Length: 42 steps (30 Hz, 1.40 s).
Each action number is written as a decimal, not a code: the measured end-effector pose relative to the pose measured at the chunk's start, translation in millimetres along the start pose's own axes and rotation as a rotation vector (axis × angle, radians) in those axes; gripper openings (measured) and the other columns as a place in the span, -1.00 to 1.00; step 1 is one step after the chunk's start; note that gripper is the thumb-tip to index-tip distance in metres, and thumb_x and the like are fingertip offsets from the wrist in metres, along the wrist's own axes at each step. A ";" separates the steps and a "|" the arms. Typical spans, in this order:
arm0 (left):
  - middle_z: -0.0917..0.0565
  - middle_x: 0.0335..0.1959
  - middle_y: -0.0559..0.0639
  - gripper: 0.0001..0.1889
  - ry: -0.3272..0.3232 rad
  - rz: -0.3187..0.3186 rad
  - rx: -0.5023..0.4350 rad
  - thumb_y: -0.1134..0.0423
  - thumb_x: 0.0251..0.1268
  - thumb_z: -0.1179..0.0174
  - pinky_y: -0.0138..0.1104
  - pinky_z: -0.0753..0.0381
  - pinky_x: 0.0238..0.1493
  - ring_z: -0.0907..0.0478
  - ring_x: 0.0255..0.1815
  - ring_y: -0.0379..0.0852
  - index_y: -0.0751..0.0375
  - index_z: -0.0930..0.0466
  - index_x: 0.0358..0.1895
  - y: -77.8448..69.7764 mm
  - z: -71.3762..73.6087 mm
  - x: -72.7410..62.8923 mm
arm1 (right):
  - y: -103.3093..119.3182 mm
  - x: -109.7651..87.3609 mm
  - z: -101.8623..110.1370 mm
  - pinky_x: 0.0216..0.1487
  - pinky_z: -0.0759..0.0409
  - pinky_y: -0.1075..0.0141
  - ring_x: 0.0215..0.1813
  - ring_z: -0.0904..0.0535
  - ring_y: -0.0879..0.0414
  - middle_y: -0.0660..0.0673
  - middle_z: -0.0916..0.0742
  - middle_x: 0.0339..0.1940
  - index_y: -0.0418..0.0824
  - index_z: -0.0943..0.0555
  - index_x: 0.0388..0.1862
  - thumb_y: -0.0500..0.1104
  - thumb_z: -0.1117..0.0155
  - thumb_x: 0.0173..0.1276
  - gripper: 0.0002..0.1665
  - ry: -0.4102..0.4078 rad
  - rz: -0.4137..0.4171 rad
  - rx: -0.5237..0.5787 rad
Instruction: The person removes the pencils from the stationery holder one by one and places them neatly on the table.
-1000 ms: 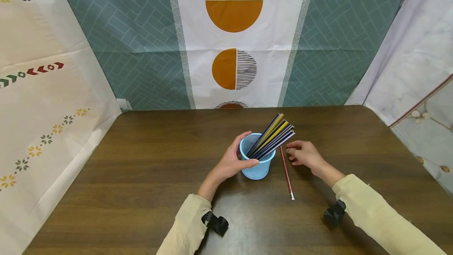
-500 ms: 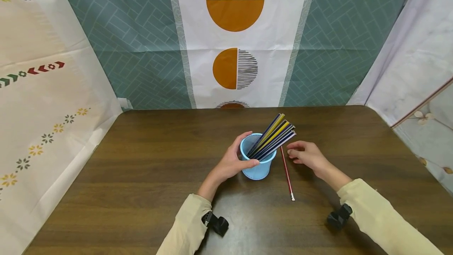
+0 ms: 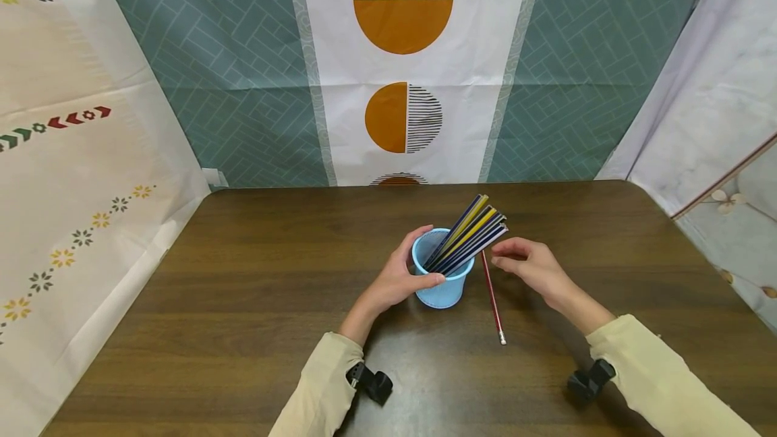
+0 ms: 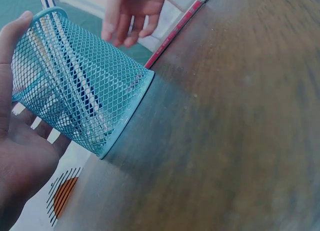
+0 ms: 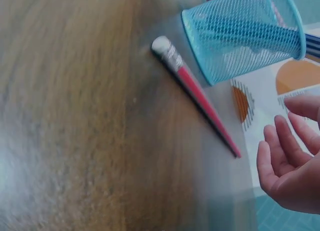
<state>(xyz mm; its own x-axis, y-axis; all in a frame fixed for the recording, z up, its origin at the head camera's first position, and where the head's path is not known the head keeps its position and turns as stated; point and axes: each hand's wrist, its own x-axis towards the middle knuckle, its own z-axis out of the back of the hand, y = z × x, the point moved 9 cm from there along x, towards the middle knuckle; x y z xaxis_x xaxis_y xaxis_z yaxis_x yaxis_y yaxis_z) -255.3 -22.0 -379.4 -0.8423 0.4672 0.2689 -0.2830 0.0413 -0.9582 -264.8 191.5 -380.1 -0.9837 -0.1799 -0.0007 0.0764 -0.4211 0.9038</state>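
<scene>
A light blue mesh pencil cup [image 3: 440, 294] stands on the wooden table, and several dark blue and yellow pencils [image 3: 467, 238] lean out of it to the right. My left hand [image 3: 397, 275] grips the cup from its left side, thumb across the near rim. Just right of the cup lies a red pencil [image 3: 494, 299], its white eraser end toward me, as the right wrist view shows closely. My right hand [image 3: 531, 267] hovers beside that pencil's far end with loosely bent fingers [image 5: 285, 141] and nothing between them.
The brown table [image 3: 273, 288] reaches back to a hanging teal and white cloth [image 3: 255, 120]. Pale patterned cloths hang on the left [image 3: 91, 187] and right sides. Each sleeve carries a small black wrist camera [image 3: 370, 383].
My right hand has shifted slightly and its wrist has swung a little right and toward me. The left hand, the cup and the red pencil stay in place.
</scene>
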 end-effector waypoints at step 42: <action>-0.32 0.29 0.39 -0.12 0.005 0.018 -0.016 0.32 0.10 -0.40 0.08 -0.26 0.26 -0.30 0.24 0.26 0.34 -0.08 0.46 -28.5 -3.8 -5.4 | 45.0 -14.3 -18.0 -0.15 -0.59 0.33 -0.24 -0.61 0.05 0.00 -0.72 -0.30 -0.51 -0.57 -0.12 -0.24 -0.39 0.26 -0.64 -0.059 0.098 0.270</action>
<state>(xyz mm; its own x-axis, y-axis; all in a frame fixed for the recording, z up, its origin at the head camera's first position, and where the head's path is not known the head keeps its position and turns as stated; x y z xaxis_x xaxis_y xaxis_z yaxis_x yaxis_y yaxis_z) -240.9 -22.4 -353.8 -0.8447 0.4727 0.2512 -0.2606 0.0468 -0.9643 -244.4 159.2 -347.2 -0.9820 -0.1532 0.1100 0.1334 -0.1513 0.9794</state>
